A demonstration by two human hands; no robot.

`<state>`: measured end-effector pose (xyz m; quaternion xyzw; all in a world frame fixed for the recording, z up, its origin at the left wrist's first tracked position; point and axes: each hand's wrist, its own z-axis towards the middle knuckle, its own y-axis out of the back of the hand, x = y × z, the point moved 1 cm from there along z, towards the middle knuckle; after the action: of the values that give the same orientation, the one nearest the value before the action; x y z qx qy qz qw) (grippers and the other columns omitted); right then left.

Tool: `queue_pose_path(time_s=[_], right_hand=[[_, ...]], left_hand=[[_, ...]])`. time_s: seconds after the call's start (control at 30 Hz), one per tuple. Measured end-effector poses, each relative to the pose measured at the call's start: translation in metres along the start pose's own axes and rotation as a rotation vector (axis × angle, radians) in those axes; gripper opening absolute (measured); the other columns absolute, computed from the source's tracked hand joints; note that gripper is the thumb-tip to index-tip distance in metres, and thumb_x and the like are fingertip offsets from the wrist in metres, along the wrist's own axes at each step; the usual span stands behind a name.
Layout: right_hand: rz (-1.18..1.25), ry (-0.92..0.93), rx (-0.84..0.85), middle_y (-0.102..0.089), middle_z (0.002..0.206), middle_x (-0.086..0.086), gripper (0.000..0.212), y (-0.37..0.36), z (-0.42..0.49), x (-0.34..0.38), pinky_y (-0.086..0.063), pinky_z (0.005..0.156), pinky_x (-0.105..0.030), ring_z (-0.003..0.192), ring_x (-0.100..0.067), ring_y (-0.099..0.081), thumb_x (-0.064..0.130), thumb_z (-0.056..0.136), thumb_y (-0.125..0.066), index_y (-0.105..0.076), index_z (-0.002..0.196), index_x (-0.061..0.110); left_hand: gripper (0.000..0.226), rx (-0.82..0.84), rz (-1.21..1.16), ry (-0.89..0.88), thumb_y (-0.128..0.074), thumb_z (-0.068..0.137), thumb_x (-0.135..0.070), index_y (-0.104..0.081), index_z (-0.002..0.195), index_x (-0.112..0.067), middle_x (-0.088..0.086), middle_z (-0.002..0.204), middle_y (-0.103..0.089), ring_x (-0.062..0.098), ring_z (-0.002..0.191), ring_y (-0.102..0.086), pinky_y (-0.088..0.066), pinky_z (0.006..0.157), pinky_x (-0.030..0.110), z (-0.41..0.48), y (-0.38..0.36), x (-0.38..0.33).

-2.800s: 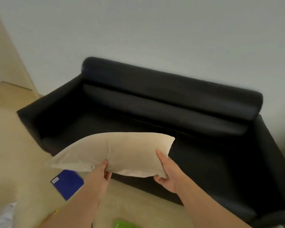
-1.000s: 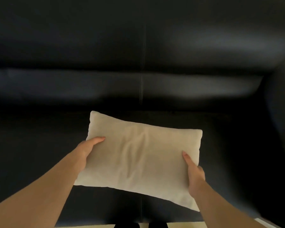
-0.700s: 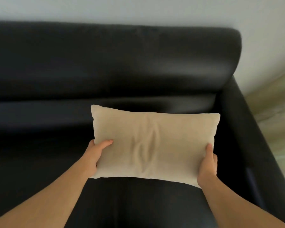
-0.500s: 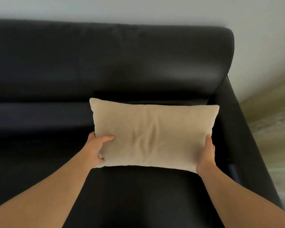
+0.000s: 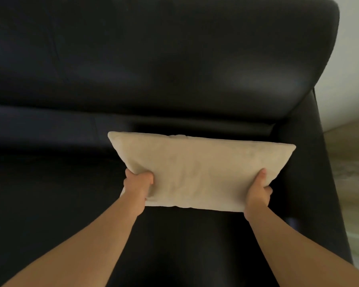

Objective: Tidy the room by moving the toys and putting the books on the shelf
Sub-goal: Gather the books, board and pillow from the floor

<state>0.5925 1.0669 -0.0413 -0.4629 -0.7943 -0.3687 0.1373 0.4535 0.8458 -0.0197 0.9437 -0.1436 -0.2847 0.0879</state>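
Head view: left hand [image 5: 138, 184] and right hand [image 5: 257, 192] each grip 1 near corner of the pillow [image 5: 199, 170], thumbs on top, above the sofa [image 5: 174, 59] seat beside its right armrest.

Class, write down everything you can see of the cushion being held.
The cushion is a plain beige rectangle of soft, faintly wrinkled fabric with pointed corners. It sits lengthwise over the black sofa, near its right end, far edge toward the back. The left hand grips its near left corner, the right hand its near right corner. Whether it touches the seat cannot be told.
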Motion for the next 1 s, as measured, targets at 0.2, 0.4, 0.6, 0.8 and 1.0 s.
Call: queue_pose_path(time_s=[0.2,0.4,0.6,0.8,1.0], right_hand=[[-0.093,0.002,-0.058,-0.041,0.139,-0.015,0.069,0.000,-0.022,-0.004,-0.037,0.101,-0.046,0.123,-0.036,-0.044,0.058,0.093,-0.033,-0.027,0.143,0.011],[-0.177,0.015,0.278,-0.050,0.124,-0.008,0.047,-0.018,-0.123,-0.031,-0.044,0.093,-0.039,0.110,-0.029,-0.053,0.029,0.094,-0.049,-0.037,0.135,0.010],[-0.414,0.063,0.743,-0.061,0.101,-0.006,0.021,-0.070,-0.291,-0.094,-0.045,0.084,-0.035,0.095,-0.023,-0.058,0.023,0.096,-0.047,-0.053,0.112,0.011],[-0.710,0.168,0.941,-0.066,0.100,-0.005,0.009,-0.099,-0.436,-0.172,-0.050,0.078,-0.031,0.091,-0.019,-0.063,0.017,0.094,-0.051,-0.058,0.098,0.016],[-0.972,0.308,1.130,-0.062,0.096,-0.004,0.005,-0.118,-0.539,-0.239,-0.049,0.079,-0.032,0.086,-0.016,-0.060,0.018,0.095,-0.050,-0.054,0.093,0.017]], left_hand=[[0.075,0.136,0.110,-0.069,-0.055,0.081,-0.001,-0.021,0.143,-0.028,0.005,0.132,-0.038,0.031,0.127,-0.036,-0.040,0.102,0.050,0.000,0.028,0.001],[0.049,0.137,0.472,-0.334,-0.052,0.091,-0.015,-0.037,0.138,-0.021,0.002,0.127,-0.051,0.009,0.091,-0.047,-0.040,0.065,0.019,-0.043,0.099,0.010],[0.040,0.073,0.520,-0.432,-0.050,0.094,-0.022,-0.044,0.134,-0.024,-0.002,0.132,-0.051,0.013,0.104,-0.054,-0.042,0.080,0.022,-0.099,0.233,0.039],[0.015,-0.167,0.135,-0.265,-0.054,0.089,-0.018,-0.059,0.101,-0.025,0.001,0.091,-0.059,0.013,0.074,-0.054,-0.043,0.069,0.024,-0.129,0.385,0.104],[0.017,-0.438,-0.180,-0.151,-0.052,0.089,-0.012,-0.059,0.105,-0.014,0.003,0.083,-0.058,0.017,0.075,-0.054,-0.044,0.065,0.026,-0.176,0.507,0.190]])
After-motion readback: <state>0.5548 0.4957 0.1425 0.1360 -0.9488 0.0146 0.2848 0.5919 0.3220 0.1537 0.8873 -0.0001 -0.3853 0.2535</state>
